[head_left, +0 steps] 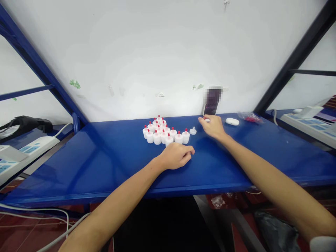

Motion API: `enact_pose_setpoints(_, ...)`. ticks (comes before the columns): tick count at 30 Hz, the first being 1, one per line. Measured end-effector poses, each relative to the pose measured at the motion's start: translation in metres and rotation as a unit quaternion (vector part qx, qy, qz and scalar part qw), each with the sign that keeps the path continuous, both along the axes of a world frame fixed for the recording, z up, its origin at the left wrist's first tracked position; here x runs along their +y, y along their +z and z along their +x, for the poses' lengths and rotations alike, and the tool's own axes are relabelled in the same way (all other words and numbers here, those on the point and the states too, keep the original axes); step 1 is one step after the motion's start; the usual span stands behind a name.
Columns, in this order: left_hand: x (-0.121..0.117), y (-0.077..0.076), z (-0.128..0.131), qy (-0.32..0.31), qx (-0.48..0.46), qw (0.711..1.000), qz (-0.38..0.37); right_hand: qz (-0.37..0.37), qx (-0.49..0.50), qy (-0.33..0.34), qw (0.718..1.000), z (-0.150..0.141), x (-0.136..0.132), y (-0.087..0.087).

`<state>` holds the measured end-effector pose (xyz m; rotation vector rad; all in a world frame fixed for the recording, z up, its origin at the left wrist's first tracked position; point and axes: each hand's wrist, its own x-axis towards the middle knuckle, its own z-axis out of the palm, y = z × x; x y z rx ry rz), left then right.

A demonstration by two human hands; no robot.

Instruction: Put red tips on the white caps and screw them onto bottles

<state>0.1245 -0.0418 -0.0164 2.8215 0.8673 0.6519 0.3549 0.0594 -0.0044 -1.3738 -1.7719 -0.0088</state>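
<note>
Small white bottles [157,138] with red tips stand upright in a cluster at the middle of the blue table. My left hand [176,155] rests just in front of them, its fingers curled closed; whatever is inside, if anything, is hidden. Just right of the cluster sits a whitish cap with a thin nozzle [193,131], with no red tip on it. Farther back, my right hand [214,126] pinches a small white piece [207,120], mostly covered by the fingers. Behind that hand a dark phone-like slab [212,103] leans against the wall.
A white rounded case [232,121] lies right of my right hand. Beyond it is a clear plastic bag [250,118] with red bits inside. Blue frame posts [52,84] rise at the table's sides. White power strips [31,150] lie beyond the posts.
</note>
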Motion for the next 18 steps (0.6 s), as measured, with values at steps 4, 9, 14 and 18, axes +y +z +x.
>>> enact_pose_setpoints(4, -0.0002, 0.0000, -0.0006, 0.003, -0.015, 1.000, -0.002, 0.008, -0.013, -0.006, 1.000, -0.0006, 0.0002, 0.0006)
enact_pose_setpoints(9, -0.0018, 0.0018, -0.0001, 0.001, -0.007, 1.000, -0.003, 0.022, -0.024, 0.002, 0.999, -0.0011, -0.0001, 0.0026)
enact_pose_setpoints(14, -0.0036, 0.0031, 0.0005, -0.005, 0.001, 1.000, -0.006, 0.027, -0.032, -0.007, 0.999, -0.0015, -0.0005, 0.0049)
enact_pose_setpoints(18, -0.0028, 0.0005, -0.0006, -0.005, -0.006, 1.000, -0.020, 0.028, -0.033, -0.004, 0.999, 0.0028, -0.0018, 0.0044)
